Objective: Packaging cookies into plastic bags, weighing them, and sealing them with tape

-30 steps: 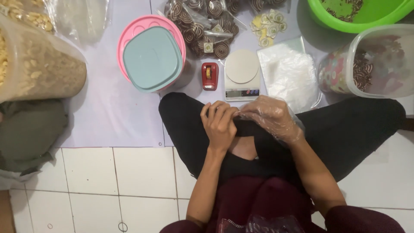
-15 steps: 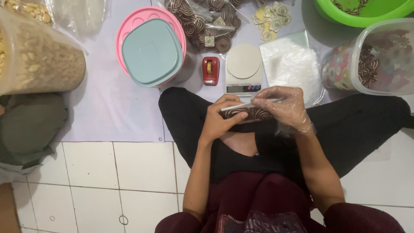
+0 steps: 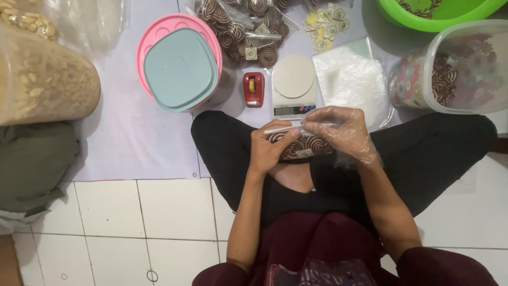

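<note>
I sit cross-legged on the floor. My left hand [image 3: 271,149] and my right hand [image 3: 341,132], which wears a clear plastic glove, both grip a small clear bag of brown-and-white swirl cookies [image 3: 300,146] over my lap. The fingers of both hands pinch the bag's top edge, which stretches flat between them. Just beyond the bag stands a small white kitchen scale [image 3: 294,85] with a round platform.
A red tape dispenser [image 3: 253,89] sits left of the scale. A pink tub with a pale blue lid [image 3: 180,66], packed cookie bags [image 3: 248,29], a stack of clear bags [image 3: 352,79], a clear cookie container [image 3: 460,69], a green basin [image 3: 434,10] and a large snack jar [image 3: 42,79] surround me.
Both hands have lifted the cookie bag from close against my lap and drawn its top edge out flat between them. The view has shifted slightly.
</note>
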